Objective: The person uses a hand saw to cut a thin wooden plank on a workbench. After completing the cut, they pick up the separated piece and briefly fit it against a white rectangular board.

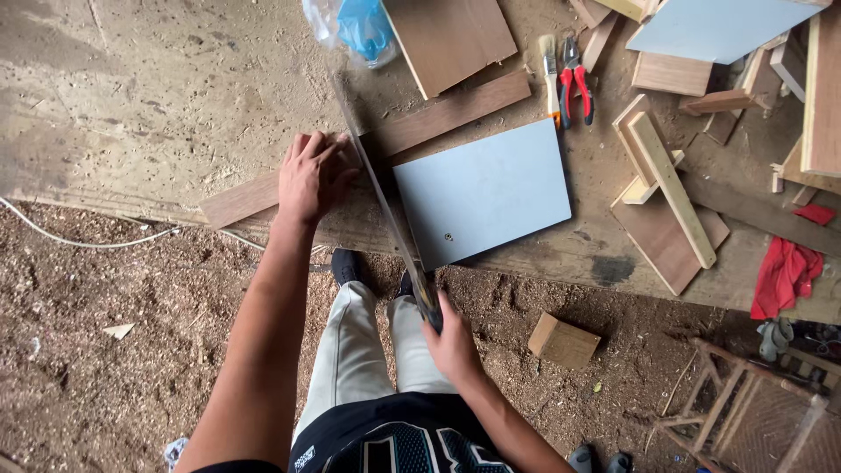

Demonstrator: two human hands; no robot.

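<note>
At the workbench edge, the left hand lies flat, fingers spread, pinning a long brown wood strip while the right hand grips a handsaw set across it; the strip looks not yet severed.

Bare forearms, black patterned shirt, pale trousers, dark shoes.

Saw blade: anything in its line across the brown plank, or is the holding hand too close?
Nothing visible blocks it. The saw in the right hand crosses the brown plank directly. The left hand presses the plank just left of the blade, close beside it. The blue-grey panel lies right of the blade, apparently clear.
</note>
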